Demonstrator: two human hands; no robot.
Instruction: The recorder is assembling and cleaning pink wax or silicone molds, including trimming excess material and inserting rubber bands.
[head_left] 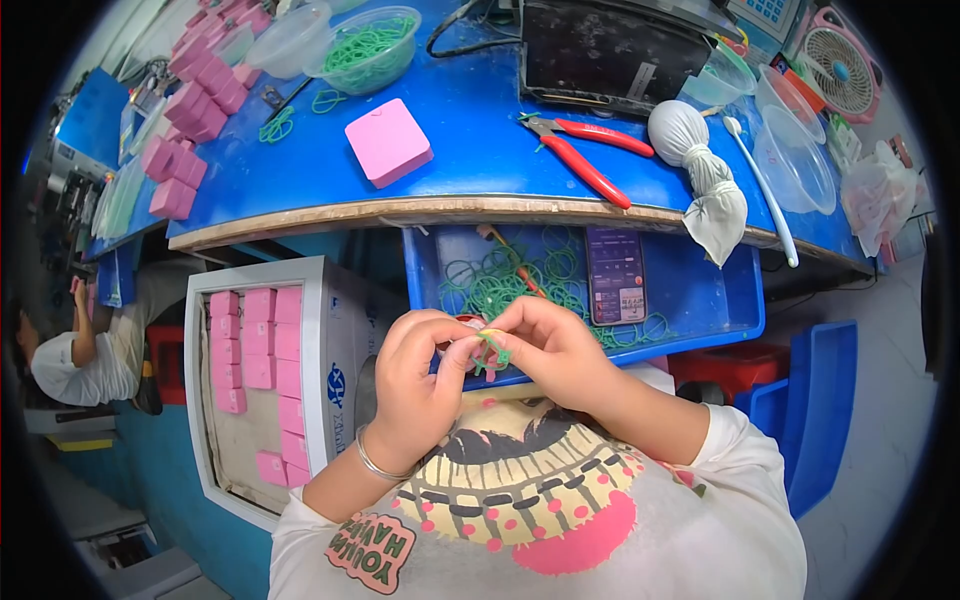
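My left hand [420,370] and my right hand [555,352] meet in front of my chest, over the near edge of a blue tray [705,290]. Between their fingertips they pinch a small green ring-shaped piece [490,352], partly hidden by the thumbs. A bit of pink and red shows beside the left fingertips, too small to name. Many loose green rings [560,268] lie tangled in the tray behind my hands. Among them rests a thin tool with an orange-brown handle [528,280]. A phone [617,275] with a lit screen lies to their right.
On the blue bench stand a pink block [390,142], red-handled nippers [590,165], a tied white cloth bundle [690,150], a brush [765,195] and a bowl [325,72] of green rings. A foam box [318,300] holding pink blocks is at left. Another person [80,355] sits far left.
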